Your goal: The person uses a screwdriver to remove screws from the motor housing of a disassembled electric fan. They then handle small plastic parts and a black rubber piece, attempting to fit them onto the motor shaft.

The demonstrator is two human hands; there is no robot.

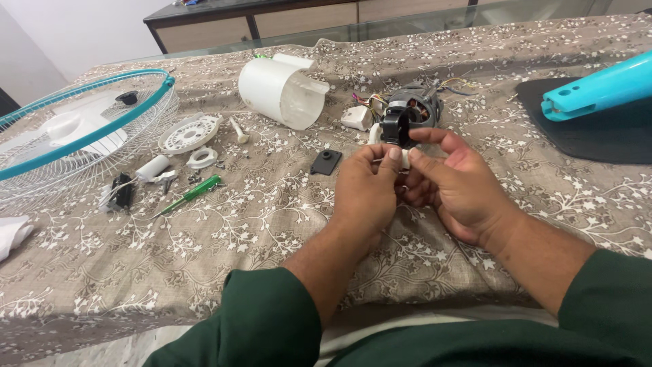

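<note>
Pinching a small white part (405, 160) between both hands (367, 190) (456, 185), motor (409, 112) already stripped out, cover (280, 90) and grille (81, 129) lying off left.

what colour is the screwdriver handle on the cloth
Green: the screwdriver lies left of the hands, clearest in the head view.

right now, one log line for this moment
left hand + right hand: pinch small white part | motor behind | screwdriver left
</note>
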